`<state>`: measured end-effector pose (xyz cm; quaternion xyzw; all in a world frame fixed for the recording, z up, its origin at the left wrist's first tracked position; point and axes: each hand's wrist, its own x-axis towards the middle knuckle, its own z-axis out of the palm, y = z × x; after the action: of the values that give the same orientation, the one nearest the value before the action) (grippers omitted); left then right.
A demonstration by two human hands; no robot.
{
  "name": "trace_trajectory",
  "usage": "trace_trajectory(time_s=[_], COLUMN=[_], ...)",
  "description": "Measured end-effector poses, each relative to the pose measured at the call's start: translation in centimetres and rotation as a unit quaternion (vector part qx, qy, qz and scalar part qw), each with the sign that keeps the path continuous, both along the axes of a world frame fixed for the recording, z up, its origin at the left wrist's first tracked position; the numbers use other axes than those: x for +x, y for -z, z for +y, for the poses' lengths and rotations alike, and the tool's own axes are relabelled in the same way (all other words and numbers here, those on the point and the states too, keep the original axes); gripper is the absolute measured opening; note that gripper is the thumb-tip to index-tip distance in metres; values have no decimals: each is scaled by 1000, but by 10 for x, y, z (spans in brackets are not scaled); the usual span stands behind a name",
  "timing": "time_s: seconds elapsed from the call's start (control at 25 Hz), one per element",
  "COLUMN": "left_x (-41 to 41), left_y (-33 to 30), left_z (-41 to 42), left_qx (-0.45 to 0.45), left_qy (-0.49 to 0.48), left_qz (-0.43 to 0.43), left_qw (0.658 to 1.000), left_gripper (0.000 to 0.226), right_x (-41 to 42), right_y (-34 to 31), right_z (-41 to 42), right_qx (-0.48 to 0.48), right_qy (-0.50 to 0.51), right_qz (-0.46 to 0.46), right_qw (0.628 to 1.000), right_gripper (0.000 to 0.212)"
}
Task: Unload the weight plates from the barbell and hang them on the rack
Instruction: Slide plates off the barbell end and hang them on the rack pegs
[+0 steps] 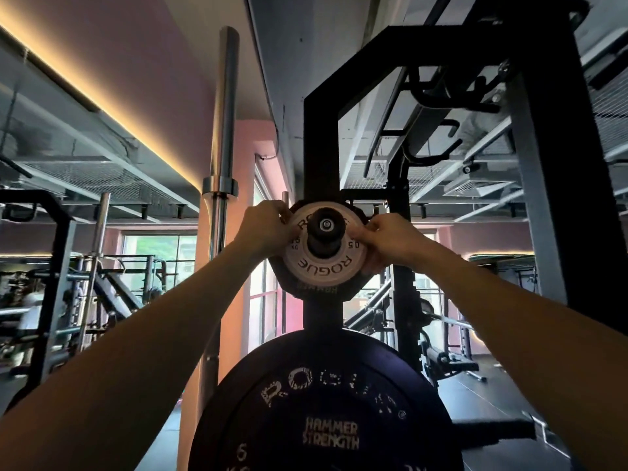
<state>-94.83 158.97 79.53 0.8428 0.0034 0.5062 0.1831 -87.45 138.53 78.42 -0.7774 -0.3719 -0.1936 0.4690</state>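
Note:
A small white ROGUE weight plate sits on a black storage peg of the black rack upright, straight ahead and above eye level. My left hand grips the plate's left edge and my right hand grips its right edge. A darker plate hangs behind the white one on the same peg. Below, a large black plate marked ROGUE and HAMMER STRENGTH hangs on a lower peg. No loaded barbell is in view.
A chrome barbell stands upright just left of the rack, with a thinner bar farther left. Black J-hooks stick out from the upper right of the rack. Other gym racks and people fill the left background.

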Motion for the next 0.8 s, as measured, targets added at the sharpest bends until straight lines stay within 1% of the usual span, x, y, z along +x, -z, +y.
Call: trace_trajectory(time_s=[0.08, 0.12, 0.2, 0.36, 0.44, 0.48, 0.56, 0.64, 0.72, 0.8], left_x=[14, 20, 36, 43, 38, 36, 30, 26, 24, 26], left_y=[7, 10, 14, 13, 20, 28, 52, 80, 105, 122], left_z=[4, 7, 10, 3, 0, 0, -3, -9, -24, -48], left_qx=[5, -5, -30, -10, -27, -43, -60, -40, 2, 12], left_qy=[-22, -22, -22, -42, -35, -29, -17, -9, 9, 62], left_qz=[-36, -51, -69, -73, -73, -65, -30, 12, 53, 96], left_qw=[999, 998, 997, 996, 996, 997, 998, 999, 999, 993], left_gripper=[18, 22, 28, 28, 27, 28, 38, 41, 47, 40], right_x=[12, 17, 28, 35, 29, 26, 20, 17, 14, 6], right_y=[2, 4, 9, 14, 18, 22, 32, 44, 59, 76], right_z=[7, 10, 15, 20, 21, 20, 11, -8, -35, -67], right_qx=[-8, -6, 4, 16, 23, 24, 8, -31, -78, -118], right_qy=[17, 26, 48, 81, 102, 108, 121, 164, 210, 223], right_qz=[1, -3, -18, -55, -77, -84, -83, -88, -90, -71], right_qw=[1000, 1000, 999, 995, 992, 990, 989, 982, 970, 965], right_gripper=[51, 53, 53, 52, 49, 46, 41, 39, 37, 39])
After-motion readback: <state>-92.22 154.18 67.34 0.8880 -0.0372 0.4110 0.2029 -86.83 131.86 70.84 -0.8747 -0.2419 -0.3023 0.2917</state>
